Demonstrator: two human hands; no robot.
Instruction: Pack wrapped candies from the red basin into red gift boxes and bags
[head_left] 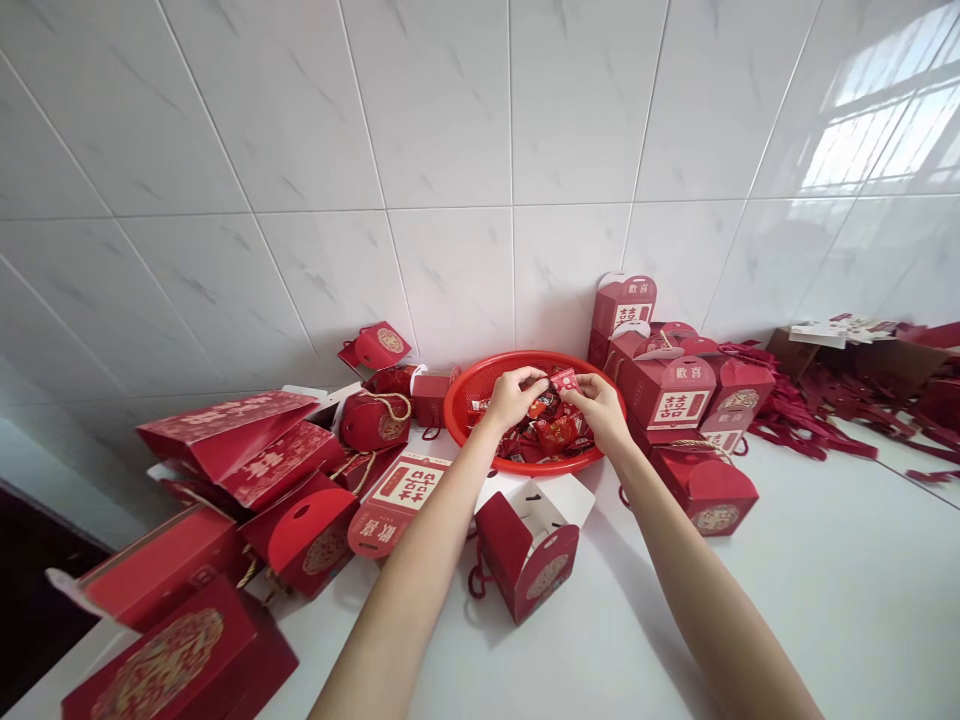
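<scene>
Both my hands are over a red plastic basket (454,408) that holds several wrapped candies (556,432). My right hand (600,402) pinches a pink-red wrapped candy (564,380) with pale spots. Close beside it, my left hand (516,396) has its thumb and fingers drawn together; what they hold, if anything, is too small to make out. In front of the basket, between my forearms, stands a red gift box (517,560) with its top flaps open and a white inside. A dark red cord loop hangs at its left side.
Several red gift boxes (315,540) crowd the left of the white table (825,580). More boxes (675,390) are stacked right of the basket. Dark red ribbons (810,425) lie farther right, by an open cardboard box (799,355). A tiled wall (457,130) rises behind.
</scene>
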